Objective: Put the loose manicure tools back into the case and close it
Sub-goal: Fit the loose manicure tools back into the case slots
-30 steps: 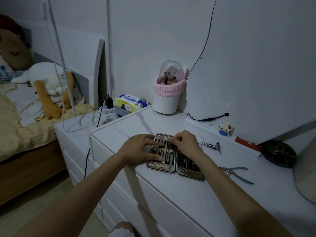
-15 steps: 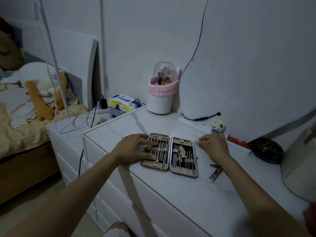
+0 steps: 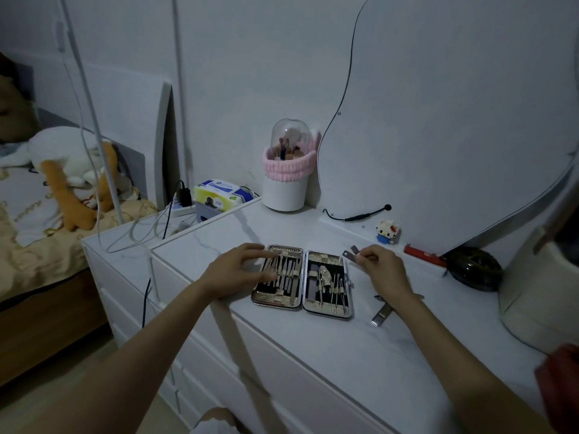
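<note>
The manicure case (image 3: pixel 326 310) lies open and flat on the white dresser top (image 3: pixel 344 355), with metal tools strapped into both halves. My left hand (image 3: pixel 235 272) rests on the case's left half, fingers spread over the tools. My right hand (image 3: pixel 383 270) hovers just right of the case and pinches a small nail clipper (image 3: pixel 351 254), lifted off the surface. Another loose metal tool, a nipper (image 3: pixel 383 314), lies on the dresser under my right wrist, partly hidden by my forearm.
A white brush holder with a pink band (image 3: pixel 286 180) stands at the back. A mirror (image 3: pixel 454 114) leans on the wall, with a small toy figure (image 3: pixel 387 231), a red item (image 3: pixel 423 254) and a dark round object (image 3: pixel 473 269) by its base. A tissue pack (image 3: pixel 219 192) sits at left.
My right hand left the case, reached right to the small clipper and lifted it off the dresser. My left hand stayed on the case's left half. The camera shifted rightward.
</note>
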